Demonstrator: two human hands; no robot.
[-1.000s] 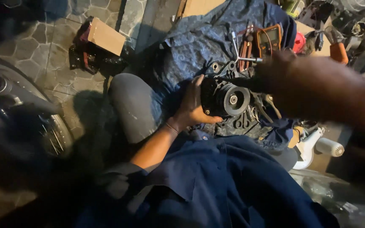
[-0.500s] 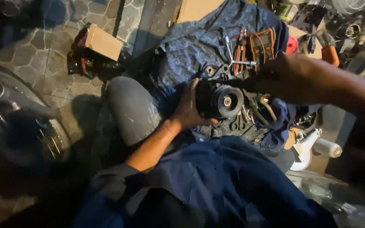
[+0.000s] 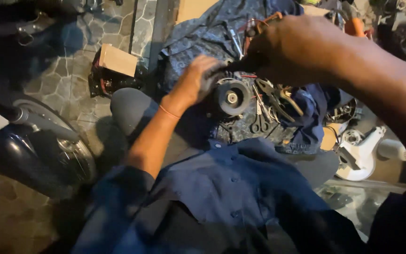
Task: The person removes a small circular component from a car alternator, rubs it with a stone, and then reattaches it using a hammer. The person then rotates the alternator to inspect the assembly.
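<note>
A dark round engine part with a silver pulley (image 3: 231, 97) rests on a blue patterned cloth (image 3: 198, 33) in front of my knees. My left hand (image 3: 198, 80) grips the part's left side, fingers curled over its top. My right hand (image 3: 292, 47) hovers just above and to the right of the part, closed around a dark tool handle (image 3: 237, 65) whose tip points down at the part's upper edge. Pliers (image 3: 276, 99) and several other hand tools lie on the cloth to the right of the part.
A motorcycle wheel and fender (image 3: 62, 150) stand at the left on stone paving. A small cardboard box (image 3: 118, 60) lies on a dark object behind my left knee. A white plastic cover (image 3: 365, 155) and more parts crowd the right side.
My right hand has come in closer over the part with the tool. The left hand has slid up from the part's lower left onto its top left.
</note>
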